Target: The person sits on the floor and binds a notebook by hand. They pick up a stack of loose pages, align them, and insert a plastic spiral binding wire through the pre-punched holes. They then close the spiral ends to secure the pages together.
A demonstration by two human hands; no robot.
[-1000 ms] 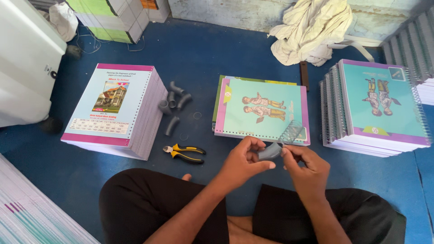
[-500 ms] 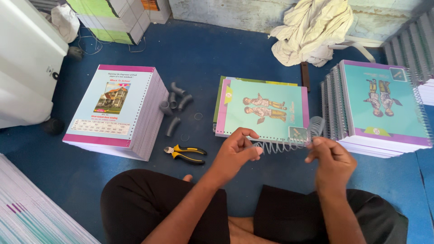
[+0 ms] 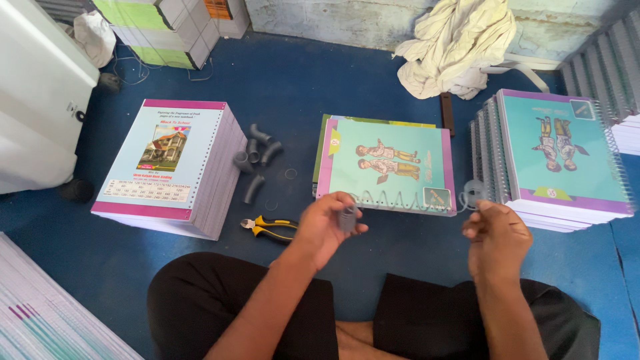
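Note:
My left hand pinches the compact end of a grey spiral binding coil. The coil stretches in loose loops to the right, along the near edge of a teal and pink notebook lying on the blue floor. My right hand holds the coil's other end near a stack of bound teal notebooks. Both hands hover above the floor in front of my crossed legs in black trousers.
A tall stack of unbound books stands at the left. Several grey coil pieces lie beside it, with yellow-handled cutters nearer me. A crumpled cream cloth lies by the wall. A white machine stands far left.
One second ago both hands were together on the bunched coil. They have since drawn apart, stretching the coil sideways along the notebook's near edge.

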